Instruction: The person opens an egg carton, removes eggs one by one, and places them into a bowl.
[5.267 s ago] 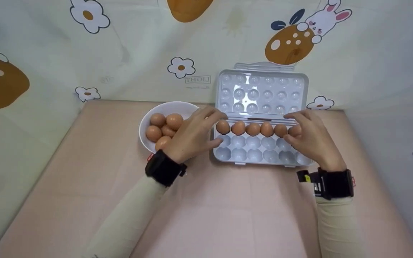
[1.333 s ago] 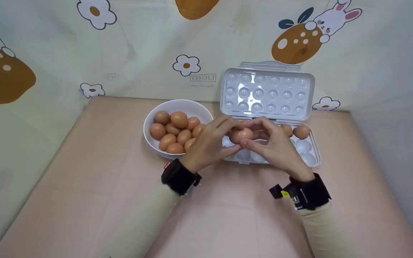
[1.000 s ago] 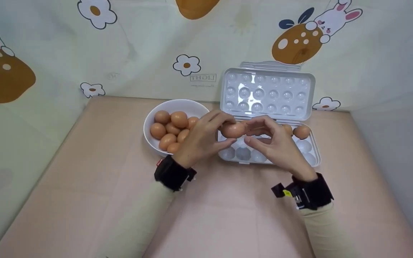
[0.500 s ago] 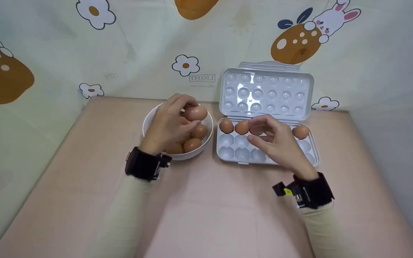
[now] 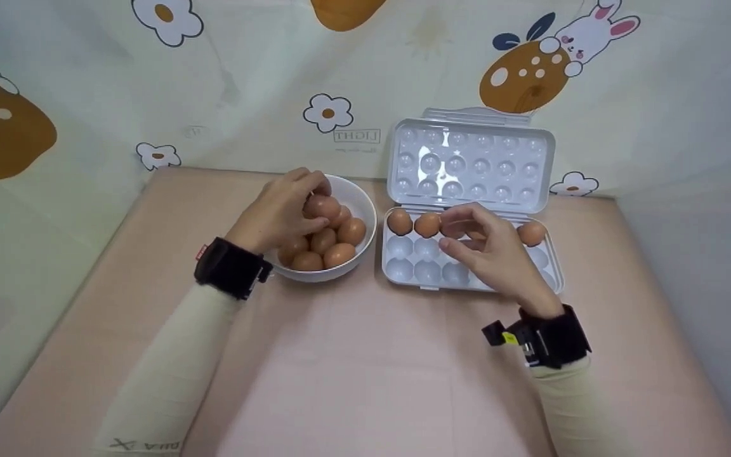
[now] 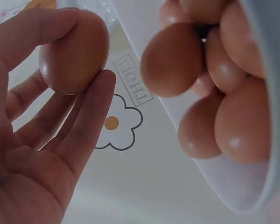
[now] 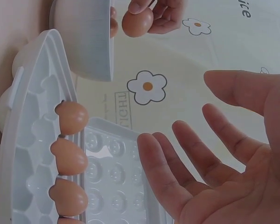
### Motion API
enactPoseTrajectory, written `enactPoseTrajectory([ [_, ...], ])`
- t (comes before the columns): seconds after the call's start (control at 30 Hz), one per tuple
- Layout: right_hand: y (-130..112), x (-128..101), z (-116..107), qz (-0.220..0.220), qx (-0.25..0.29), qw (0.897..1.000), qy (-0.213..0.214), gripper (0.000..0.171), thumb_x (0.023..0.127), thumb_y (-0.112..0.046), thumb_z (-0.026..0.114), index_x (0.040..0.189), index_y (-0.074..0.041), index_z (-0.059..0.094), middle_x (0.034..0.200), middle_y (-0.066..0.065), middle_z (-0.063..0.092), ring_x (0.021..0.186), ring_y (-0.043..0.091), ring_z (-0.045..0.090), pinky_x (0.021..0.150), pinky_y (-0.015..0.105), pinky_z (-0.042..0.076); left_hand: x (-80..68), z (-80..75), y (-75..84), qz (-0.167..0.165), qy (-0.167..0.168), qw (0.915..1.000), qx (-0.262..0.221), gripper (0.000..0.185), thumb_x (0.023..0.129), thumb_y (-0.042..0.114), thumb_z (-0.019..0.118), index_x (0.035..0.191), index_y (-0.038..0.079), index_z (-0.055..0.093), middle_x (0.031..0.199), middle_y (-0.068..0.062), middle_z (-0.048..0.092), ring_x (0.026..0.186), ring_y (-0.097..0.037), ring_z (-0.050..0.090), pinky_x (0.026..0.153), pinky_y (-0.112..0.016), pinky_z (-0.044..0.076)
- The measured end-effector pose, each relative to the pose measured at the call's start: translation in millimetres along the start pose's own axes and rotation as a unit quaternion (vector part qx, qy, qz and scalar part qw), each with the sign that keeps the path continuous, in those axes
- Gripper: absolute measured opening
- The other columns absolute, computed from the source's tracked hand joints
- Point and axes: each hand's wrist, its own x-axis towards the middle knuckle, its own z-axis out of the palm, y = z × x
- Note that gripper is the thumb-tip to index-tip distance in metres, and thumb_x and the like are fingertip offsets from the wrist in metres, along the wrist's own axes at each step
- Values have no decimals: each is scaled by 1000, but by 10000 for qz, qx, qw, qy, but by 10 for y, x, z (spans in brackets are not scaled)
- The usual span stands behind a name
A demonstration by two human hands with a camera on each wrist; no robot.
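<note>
My left hand (image 5: 280, 212) pinches a brown egg (image 6: 77, 51) between thumb and fingers. In the left wrist view the egg is held up beside the white bowl (image 6: 172, 105); the right wrist view shows it just off the bowl's rim. More brown eggs (image 5: 340, 255) lie piled in the bowl. My right hand (image 5: 492, 254), palm turned inward and fingers loosely spread, hovers over the egg box (image 5: 399, 270) with nothing in its grasp. Brown eggs (image 7: 72, 156) stand in the box's back row, part of which my right hand covers in the head view. The visible front cups hold none.
The box's clear dimpled lid (image 5: 505, 149) stands raised at the back, near the patterned backdrop (image 5: 245, 95). Bowl and box sit side by side towards the far edge of the pink-covered table (image 5: 365, 368).
An egg that both hands held over the box has passed to my left hand, which carried it left to the bowl. My right hand let go and stays above the box.
</note>
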Motion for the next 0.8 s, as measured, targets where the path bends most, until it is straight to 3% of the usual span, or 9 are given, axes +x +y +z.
enactPoseTrajectory([
  [0.4,13,3,18,-132,-38,9999,74,34,96,-7,76,128,-6,66,125,2,71,116,25,69,95,27,59,-26,-74,-48,158,-587,9964,595,31,86,5,84,112,12,68,102,-7,61,94,-26,58,78,-37,55],
  [0.8,29,-4,24,-120,-14,9999,47,33,96,-6,77,128,-4,66,126,7,70,118,31,68,95,27,59,-31,-27,-134,-5,-1034,9918,749,29,88,3,82,113,10,68,105,-10,62,97,-28,60,83,-40,58],
])
